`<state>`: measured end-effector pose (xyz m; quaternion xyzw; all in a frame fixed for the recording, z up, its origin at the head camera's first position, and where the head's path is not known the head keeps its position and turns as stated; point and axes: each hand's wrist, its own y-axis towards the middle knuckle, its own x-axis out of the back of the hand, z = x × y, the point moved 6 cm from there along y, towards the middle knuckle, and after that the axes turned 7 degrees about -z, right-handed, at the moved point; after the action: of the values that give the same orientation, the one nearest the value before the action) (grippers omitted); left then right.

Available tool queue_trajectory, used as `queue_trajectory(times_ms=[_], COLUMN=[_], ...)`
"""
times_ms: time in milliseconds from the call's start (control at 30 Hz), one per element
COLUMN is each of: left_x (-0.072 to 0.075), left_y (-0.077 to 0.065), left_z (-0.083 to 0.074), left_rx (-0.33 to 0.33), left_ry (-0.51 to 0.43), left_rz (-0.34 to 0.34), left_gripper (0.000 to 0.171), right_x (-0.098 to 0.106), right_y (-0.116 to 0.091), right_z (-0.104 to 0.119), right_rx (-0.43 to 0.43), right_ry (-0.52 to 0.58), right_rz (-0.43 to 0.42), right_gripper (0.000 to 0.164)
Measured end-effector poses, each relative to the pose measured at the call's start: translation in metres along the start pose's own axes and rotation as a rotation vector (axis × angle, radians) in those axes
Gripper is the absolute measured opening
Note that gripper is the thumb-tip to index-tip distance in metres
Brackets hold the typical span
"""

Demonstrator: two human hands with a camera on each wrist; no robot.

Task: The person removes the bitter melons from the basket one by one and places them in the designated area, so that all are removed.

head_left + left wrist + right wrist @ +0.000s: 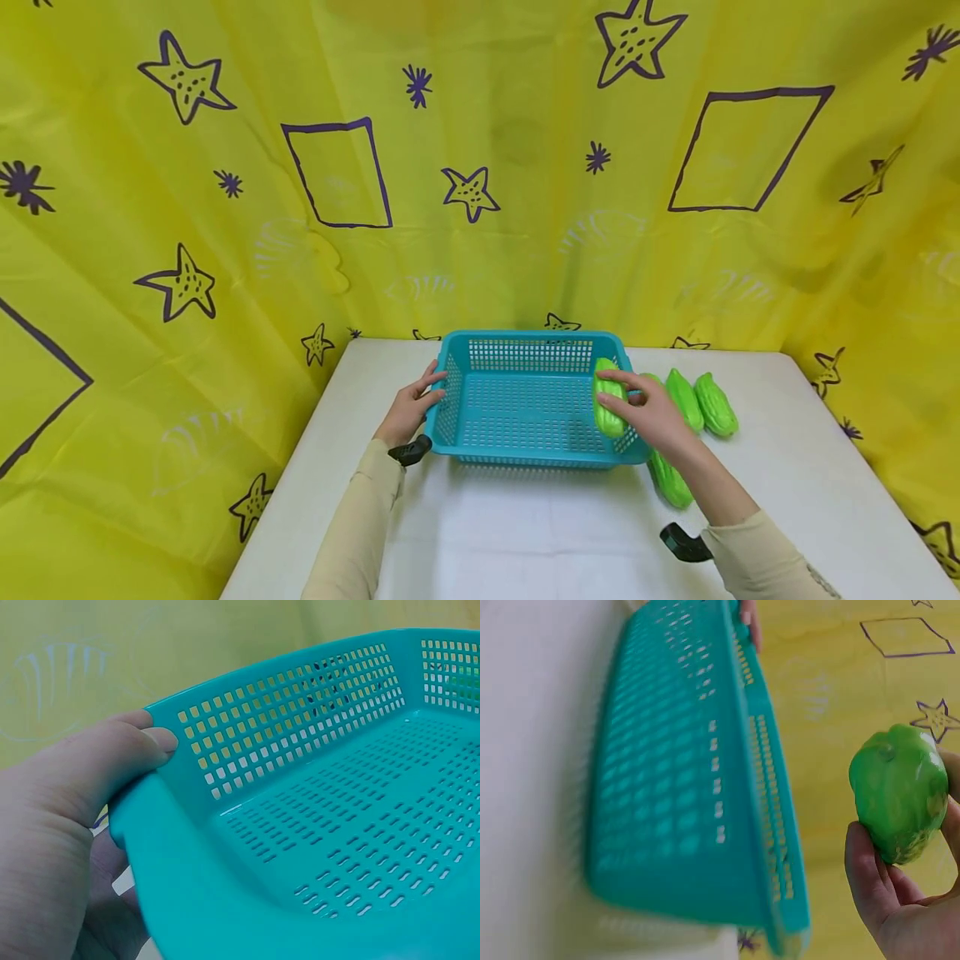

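A turquoise plastic basket (536, 457) with perforated walls stands on the white table. My left hand (411, 408) grips its left rim; in the left wrist view the thumb lies over the edge, with fingers below on the outer side. Over the basket's right end, my right hand (651, 410) holds a bright green, ribbed bitter melon (609, 408) between thumb and fingers. That bitter melon (900, 791) is above the rim in the right wrist view. Right of the basket lie several similar bitter melons (715, 406), some partly hidden behind my right hand and forearm.
The white table (525, 533) reaches back to a yellow curtain (525, 267) printed with stars and shapes, which also hangs along both sides. A black strap end (684, 543) sticks out from the right wrist, and another black piece (411, 451) from the left.
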<state>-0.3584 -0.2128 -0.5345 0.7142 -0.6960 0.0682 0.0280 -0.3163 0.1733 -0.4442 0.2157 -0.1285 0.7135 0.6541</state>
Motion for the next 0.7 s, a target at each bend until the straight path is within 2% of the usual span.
queue_trajectory(times_ms=[200, 333, 467, 700], left_x=[0.003, 0.002, 0.000, -0.001], left_y=[-0.002, -0.004, -0.005, -0.006], left_z=[-0.001, -0.006, -0.009, -0.004], left_rx=[-0.013, -0.035, -0.050, -0.034], left_ry=[0.000, -0.020, -0.046, -0.080], left_rz=[0.003, 0.044, 0.074, 0.054], left_gripper=[0.044, 0.046, 0.049, 0.048], right_x=[0.024, 0.037, 0.045, 0.058], right_y=[-0.029, -0.043, -0.050, -0.052], right_z=[-0.020, -0.033, -0.045, -0.050], right_rx=[-0.017, -0.075, -0.109, -0.074], right_ry=[-0.030, -0.030, -0.050, -0.096], right_rz=[-0.061, -0.085, -0.105, -0.142], right_gripper=[0.053, 0.056, 0.059, 0.056])
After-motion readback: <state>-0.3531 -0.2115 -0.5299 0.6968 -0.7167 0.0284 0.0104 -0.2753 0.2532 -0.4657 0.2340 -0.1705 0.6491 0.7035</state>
